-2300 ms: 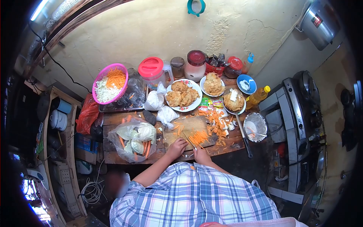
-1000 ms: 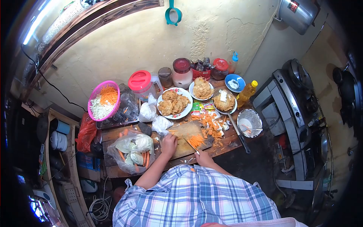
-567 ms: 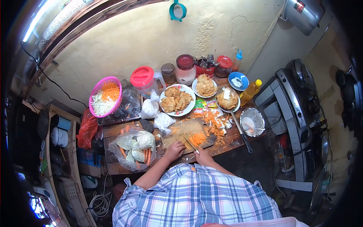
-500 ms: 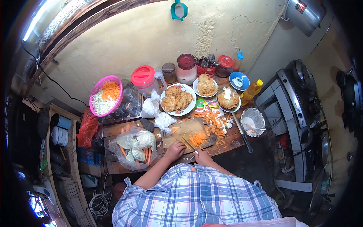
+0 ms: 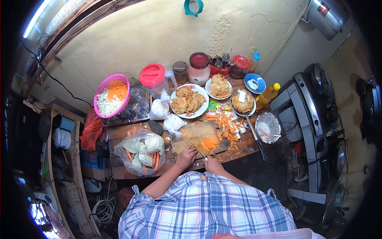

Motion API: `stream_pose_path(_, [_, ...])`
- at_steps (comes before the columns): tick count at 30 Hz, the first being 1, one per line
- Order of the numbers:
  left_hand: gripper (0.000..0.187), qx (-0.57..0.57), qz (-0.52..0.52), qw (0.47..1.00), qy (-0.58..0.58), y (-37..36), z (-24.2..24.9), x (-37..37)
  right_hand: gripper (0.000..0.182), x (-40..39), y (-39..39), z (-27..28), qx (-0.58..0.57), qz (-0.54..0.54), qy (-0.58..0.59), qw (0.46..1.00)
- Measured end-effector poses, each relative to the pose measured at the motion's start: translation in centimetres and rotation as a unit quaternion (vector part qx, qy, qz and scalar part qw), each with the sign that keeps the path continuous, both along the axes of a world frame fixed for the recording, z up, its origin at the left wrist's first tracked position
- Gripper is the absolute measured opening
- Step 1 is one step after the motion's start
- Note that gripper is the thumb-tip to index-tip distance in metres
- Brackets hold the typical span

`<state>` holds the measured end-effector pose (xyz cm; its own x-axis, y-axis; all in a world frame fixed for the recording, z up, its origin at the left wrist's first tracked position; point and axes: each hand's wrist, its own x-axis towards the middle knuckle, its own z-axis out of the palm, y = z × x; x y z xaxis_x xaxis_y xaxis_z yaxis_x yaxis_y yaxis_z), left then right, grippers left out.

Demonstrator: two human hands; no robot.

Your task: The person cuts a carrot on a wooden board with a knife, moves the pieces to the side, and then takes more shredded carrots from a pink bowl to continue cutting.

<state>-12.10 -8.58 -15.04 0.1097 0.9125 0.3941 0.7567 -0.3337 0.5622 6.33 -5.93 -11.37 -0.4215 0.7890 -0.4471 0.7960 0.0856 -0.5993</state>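
Note:
My right hand [image 5: 213, 165] is closed around the pale handle of a knife [image 5: 200, 151]. The blade slants up and left over the wooden cutting board [image 5: 184, 144], close to my left fingertips. My left hand [image 5: 186, 157] rests on the board's near left part, fingers bent together; whatever lies under them is hidden. Just right of the blade is a pile of cut carrot sticks [image 5: 209, 142]. Carrot peelings [image 5: 227, 126] are strewn beyond the board's right side.
Left of the board lies a clear bag of cabbage and carrots [image 5: 139, 153]. A pink basket [image 5: 128, 99] holds shredded vegetables. Plates of fritters [image 5: 187, 103] stand at the back. Rightward are a long-handled turner [image 5: 258, 143], an oil bottle [image 5: 267, 95] and a batter-smeared bowl [image 5: 267, 125].
The knife blade has turned and looks narrower, still beside my left fingers. Both hands stay nearly in place. The whole view has shifted slightly.

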Motion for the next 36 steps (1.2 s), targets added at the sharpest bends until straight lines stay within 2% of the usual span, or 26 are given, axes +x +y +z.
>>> stream_pose_path(10, [0.016, 0.020, -0.004, 1.000, -0.010, 0.2, 0.3, 0.1, 0.032, -0.4, 0.0, 0.0, 0.015, 0.015, -0.036, 0.999])
stream_pose_path(21, [0.019, -0.011, 0.021, 1.000, -0.015, -0.4, 0.1, 0.4, 0.028, -0.2, 0.4, -1.2, 0.048, 0.036, -0.052, 0.997])
stream_pose_path(26, [0.021, 0.009, -0.059, 0.998, -0.023, 1.0, 0.6, 0.1, 0.029, 0.3, 0.8, 0.5, 0.067, -0.034, -0.018, 0.997])
stream_pose_path(28, [0.021, -0.013, 0.041, 0.996, -0.077, 1.6, 0.8, -0.4, 0.030, 0.2, 0.8, 0.7, 0.072, -0.029, -0.011, 0.997])
stream_pose_path(29, [0.021, -0.013, 0.040, 0.996, -0.077, 2.3, 1.0, -0.8, 0.031, 0.3, 0.8, 0.7, 0.075, -0.025, -0.005, 0.997])
stream_pose_path(31, [0.019, 0.048, 0.166, 0.985, 0.021, 3.8, 1.1, -2.0, 0.031, 0.3, 0.7, 1.2, 0.066, -0.026, -0.003, 0.997])
stream_pose_path(34, [0.016, -0.015, 0.224, 0.972, 0.074, 4.7, 0.1, -3.0, 0.031, 0.3, 0.6, 1.1, 0.055, -0.023, -0.002, 0.998])
stream_pose_path(36, [0.014, -0.060, 0.194, 0.976, 0.077, 4.9, -0.9, -3.6, 0.031, 0.5, 0.8, 0.8, 0.054, -0.022, -0.003, 0.998])
